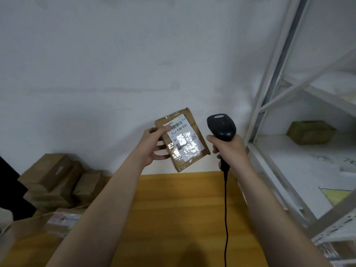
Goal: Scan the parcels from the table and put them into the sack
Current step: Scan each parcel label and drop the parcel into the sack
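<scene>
My left hand (pixel 152 145) grips a small brown cardboard parcel (pixel 192 153) by its left edge, held up above the wooden table (pixel 173 218). A white label with a barcode and shiny tape covers the face turned toward me. My right hand (pixel 230 151) grips the handle of a black barcode scanner (pixel 221 127), just to the right of the parcel. The scanner's head is raised and its black cable (pixel 225 218) hangs down over the table. No sack is in view.
Several brown parcels (pixel 57 180) are stacked at the table's left end, against the white wall. A white metal shelf rack (pixel 269 105) stands on the right, with a brown box (pixel 310 132) and papers on its shelf.
</scene>
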